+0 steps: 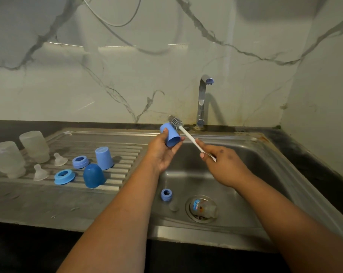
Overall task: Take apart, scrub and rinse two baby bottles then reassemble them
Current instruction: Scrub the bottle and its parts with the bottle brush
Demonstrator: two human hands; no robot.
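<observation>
Bottle cap point(170, 137), light blue, is gripped in the left hand point(162, 152) above the sink point(265, 154). Beside the cap, a brush point(178, 125) is held by its white handle, pinched in the right hand point(223, 164). Inside the sink, a clear bottle point(203, 208) is lying over the drain.

Single head-worn wide-angle view, looking forward and down from the person's standing position at a stainless-steel sink basin point(235, 166), seen at arm's length. The ribbed steel draining board point(99, 142) lies toward 9 o'clock, the chrome tap point(202, 99) toward 12 o'clock before a veined marble-patterned wall point(127, 66). Both forearms enter from 6 o'clock. There is no second view to overlap.
</observation>
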